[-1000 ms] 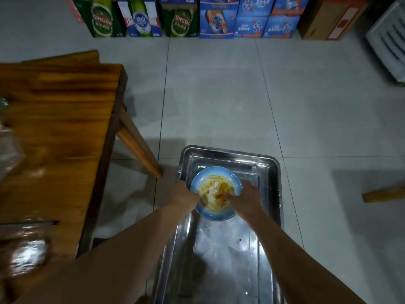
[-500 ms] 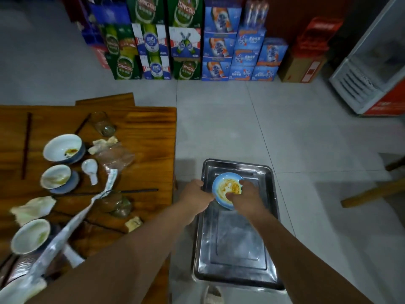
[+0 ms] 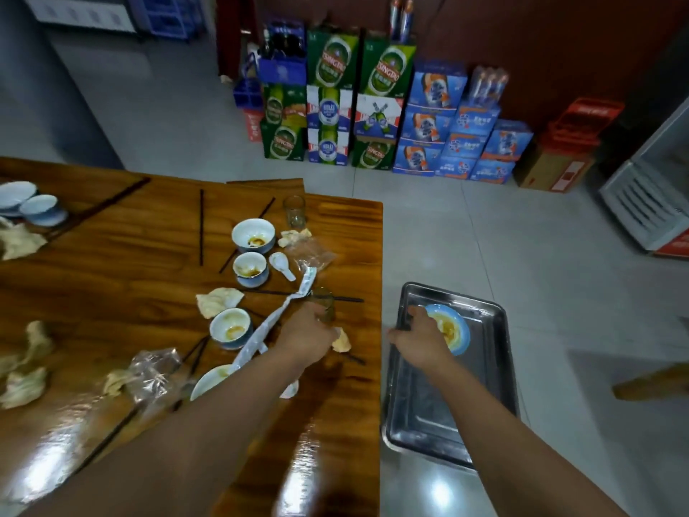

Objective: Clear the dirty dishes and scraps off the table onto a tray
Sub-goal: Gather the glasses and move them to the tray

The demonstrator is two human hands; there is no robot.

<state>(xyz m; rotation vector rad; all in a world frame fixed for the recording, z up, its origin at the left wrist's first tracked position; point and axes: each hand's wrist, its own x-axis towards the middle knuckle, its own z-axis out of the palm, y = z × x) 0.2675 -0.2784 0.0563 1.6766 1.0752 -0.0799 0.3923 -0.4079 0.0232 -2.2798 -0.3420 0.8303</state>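
Two bare hands work at the edge of a wooden tabletop (image 3: 112, 263) strewn with dirty dishes, seen from the head camera. The left hand (image 3: 307, 335) reaches over the tabletop and curls its fingers round a drinking glass (image 3: 323, 305) that lies across a pair of dark chopsticks (image 3: 346, 299); just beside it are a crumpled napkin scrap (image 3: 341, 343) and a long strip of white wrapper (image 3: 277, 319). The right hand (image 3: 419, 339) hovers over a steel tray (image 3: 428, 423) that sits on the floor beside the tabletop, fingers spread and relaxed, their tips at the near rim of a blue plate (image 3: 453, 330) smeared with orange sauce, which rests in the tray's far end. On the tabletop, three blue-and-white bowls (image 3: 253, 235) with sauce residue stand near a white spoon (image 3: 281, 264), a second, upright glass (image 3: 294, 211), clear plastic wrap (image 3: 311, 255) and more crumpled napkins (image 3: 218, 301). Stacked beer cartons (image 3: 337, 61) line the far wall.
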